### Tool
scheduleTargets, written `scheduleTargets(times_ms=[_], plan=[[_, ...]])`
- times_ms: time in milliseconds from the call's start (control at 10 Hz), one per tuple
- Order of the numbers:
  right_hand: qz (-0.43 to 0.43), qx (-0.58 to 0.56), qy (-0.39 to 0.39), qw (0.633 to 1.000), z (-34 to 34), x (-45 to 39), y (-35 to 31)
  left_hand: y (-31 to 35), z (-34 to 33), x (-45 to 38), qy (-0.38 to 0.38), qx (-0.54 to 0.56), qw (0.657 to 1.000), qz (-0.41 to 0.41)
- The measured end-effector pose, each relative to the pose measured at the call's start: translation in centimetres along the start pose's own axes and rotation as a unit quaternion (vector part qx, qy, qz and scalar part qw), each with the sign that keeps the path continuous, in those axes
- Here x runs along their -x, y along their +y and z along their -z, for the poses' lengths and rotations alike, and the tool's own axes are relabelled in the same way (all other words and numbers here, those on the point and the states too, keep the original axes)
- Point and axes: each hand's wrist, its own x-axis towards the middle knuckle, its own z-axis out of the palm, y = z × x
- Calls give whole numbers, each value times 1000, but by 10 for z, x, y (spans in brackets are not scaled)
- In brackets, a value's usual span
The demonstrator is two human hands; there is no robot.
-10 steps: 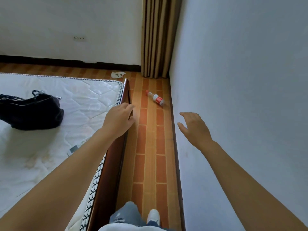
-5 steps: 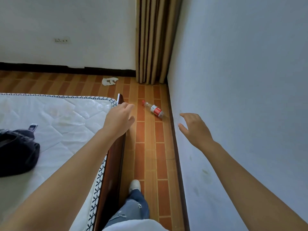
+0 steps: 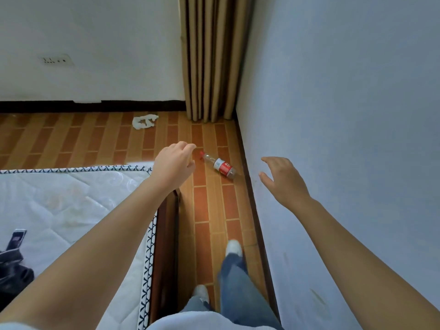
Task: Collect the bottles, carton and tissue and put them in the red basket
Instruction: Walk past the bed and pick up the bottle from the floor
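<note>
A clear plastic bottle [image 3: 218,165] with a red cap and a red label lies on its side on the brick-pattern floor, close to the right wall. A crumpled white tissue [image 3: 144,121] lies farther off near the back wall. My left hand [image 3: 173,163] hovers just left of the bottle's cap, fingers loosely curled and holding nothing. My right hand [image 3: 283,179] is raised beside the right wall, fingers spread and empty. No red basket or carton is in view.
A bed with a white quilted mattress [image 3: 66,201] and dark wooden frame [image 3: 166,234] borders the narrow aisle on the left. A black bag [image 3: 12,270] lies on it. Beige curtains [image 3: 209,58] hang in the corner. My feet stand in the aisle.
I have walked forward along the aisle, so the bottle and tissue are nearer. My left hand has left the bed frame and reached past the bed corner toward the bottle.
</note>
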Motion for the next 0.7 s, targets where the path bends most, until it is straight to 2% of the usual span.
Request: scheduleTargets(times_ms=[200, 500, 700], plan=[[15, -6, -14, 1000, -6, -87, 12, -22, -8, -71, 0, -4, 1000, 23], [32, -10, -38, 999, -1, -261, 43, -39, -13, -235, -1, -9, 997, 70], [28, -20, -55, 998, -10, -328, 53, -55, -24, -301, 0, -5, 996, 90]])
